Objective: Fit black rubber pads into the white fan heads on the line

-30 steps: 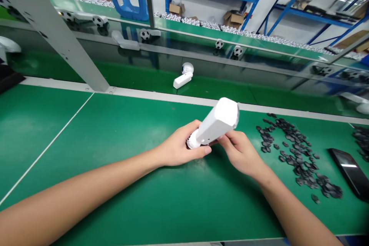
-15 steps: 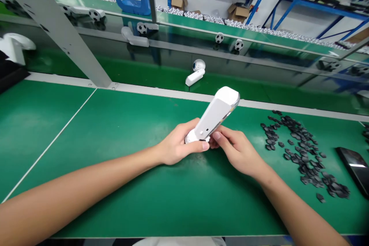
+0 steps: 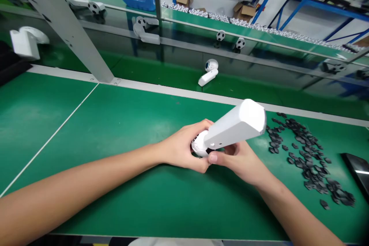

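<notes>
My hands hold a white plastic bar (image 3: 235, 125) with a round white ball end (image 3: 198, 145) above the green bench mat (image 3: 63, 123). My left hand (image 3: 180, 149) wraps around the ball end, which it partly hides. My right hand (image 3: 236, 163) grips the underside of the bar close to the ball, with its thumb near my left fingers. The bar's blunt far end points up and to the right, clear of both hands.
Several black hexagonal pieces (image 3: 300, 150) lie scattered on the mat at right, beyond them a black phone (image 3: 356, 175). A white ball-and-bar unit (image 3: 208, 72) lies past the mat's white edge strip (image 3: 178, 92). A grey steel upright (image 3: 69, 27) rises at left.
The white bar has tilted lower and now points more to the right. My right hand has shifted under it, and the view has turned slightly.
</notes>
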